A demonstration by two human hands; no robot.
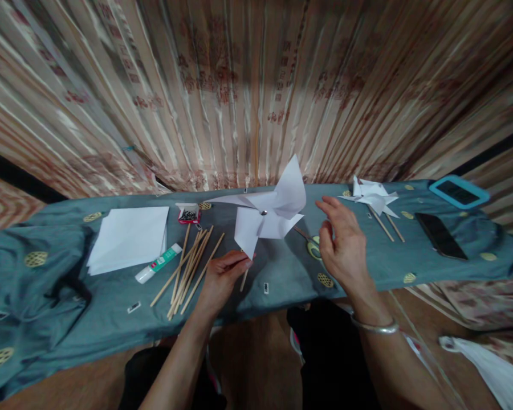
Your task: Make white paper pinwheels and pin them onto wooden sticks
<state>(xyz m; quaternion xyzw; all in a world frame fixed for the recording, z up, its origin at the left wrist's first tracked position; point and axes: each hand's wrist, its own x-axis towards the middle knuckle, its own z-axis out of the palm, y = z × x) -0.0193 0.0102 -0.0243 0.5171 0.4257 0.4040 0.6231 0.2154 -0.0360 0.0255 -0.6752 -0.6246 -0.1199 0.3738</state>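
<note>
One pinwheel [270,218], stick [244,280] between left fingers [231,261], blades [292,189] above

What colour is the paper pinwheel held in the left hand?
The paper pinwheel is white, as the head view shows.

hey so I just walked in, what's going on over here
A person's left hand holds a white paper pinwheel upright by its stick, above the cloth-covered table. The right hand is raised beside it, open and apart from it. Left of the pinwheel are loose sticks, a glue stick, white paper and a small red box. Farther right lie other pinwheels, two sticks showing.
</note>
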